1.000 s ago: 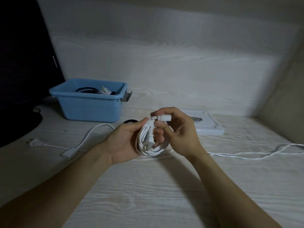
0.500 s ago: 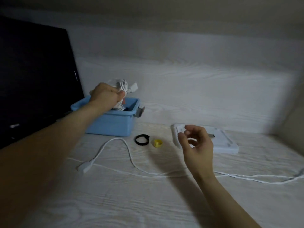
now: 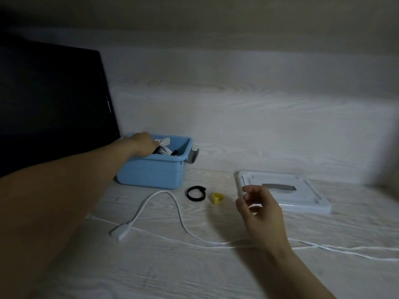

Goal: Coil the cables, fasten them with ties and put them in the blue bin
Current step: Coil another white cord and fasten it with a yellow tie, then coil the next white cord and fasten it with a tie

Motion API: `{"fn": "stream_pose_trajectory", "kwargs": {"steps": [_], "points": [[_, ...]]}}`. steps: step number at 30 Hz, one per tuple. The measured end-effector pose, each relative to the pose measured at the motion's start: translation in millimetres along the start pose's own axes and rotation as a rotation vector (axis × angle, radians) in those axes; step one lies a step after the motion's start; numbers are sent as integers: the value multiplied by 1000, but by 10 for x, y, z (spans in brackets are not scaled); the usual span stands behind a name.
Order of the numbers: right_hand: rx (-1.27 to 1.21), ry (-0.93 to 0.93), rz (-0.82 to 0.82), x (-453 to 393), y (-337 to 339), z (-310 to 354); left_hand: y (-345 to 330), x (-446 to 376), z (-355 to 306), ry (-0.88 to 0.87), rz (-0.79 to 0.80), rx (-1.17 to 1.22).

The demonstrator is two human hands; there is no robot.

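The left hand [image 3: 142, 143] reaches into the light blue plastic bin [image 3: 155, 171] at the far left of the pale wood-grain tabletop [image 3: 194, 272], fingers curled round a coiled white cable bundle [image 3: 163, 147] inside it. The right hand [image 3: 262, 209] hovers loosely curled, holding nothing, near a flat white plastic lid [image 3: 302, 195]. A loose white cable [image 3: 179, 214] trails across the tabletop, with a black tie ring [image 3: 195, 193] and a small yellow tie [image 3: 216, 198] just beyond it.
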State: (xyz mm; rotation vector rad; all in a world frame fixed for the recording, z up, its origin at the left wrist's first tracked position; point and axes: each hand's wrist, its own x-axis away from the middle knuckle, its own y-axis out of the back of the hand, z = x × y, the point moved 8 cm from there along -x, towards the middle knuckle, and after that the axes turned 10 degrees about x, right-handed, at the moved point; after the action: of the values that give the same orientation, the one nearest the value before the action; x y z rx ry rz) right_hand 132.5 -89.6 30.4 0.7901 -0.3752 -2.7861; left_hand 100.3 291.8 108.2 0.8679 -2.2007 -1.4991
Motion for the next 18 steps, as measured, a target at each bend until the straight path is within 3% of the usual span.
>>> {"fn": "stream_pose_trajectory", "kwargs": {"steps": [2,5,8,10,13,16,18], "points": [[29,9,20,7,-33,-11,30,-42,31,14,-44,6],[69,21,49,14,-70,-26,240,41,-96,-45,-277,30],[107,44,82,46,-104,20,404,506,-431,-319,-604,257],[128,70,126,75,-147,61,338,918,-669,-562,-687,442],[202,165,289,139,-295,128,-50,1462,-1035,-860,-462,543],[437,269,505,254,-517,104,-552,1735,-1135,-834,-135,543],[607,293,596,290,-592,43,-826,1806,-1075,-795,-5,521]]}}
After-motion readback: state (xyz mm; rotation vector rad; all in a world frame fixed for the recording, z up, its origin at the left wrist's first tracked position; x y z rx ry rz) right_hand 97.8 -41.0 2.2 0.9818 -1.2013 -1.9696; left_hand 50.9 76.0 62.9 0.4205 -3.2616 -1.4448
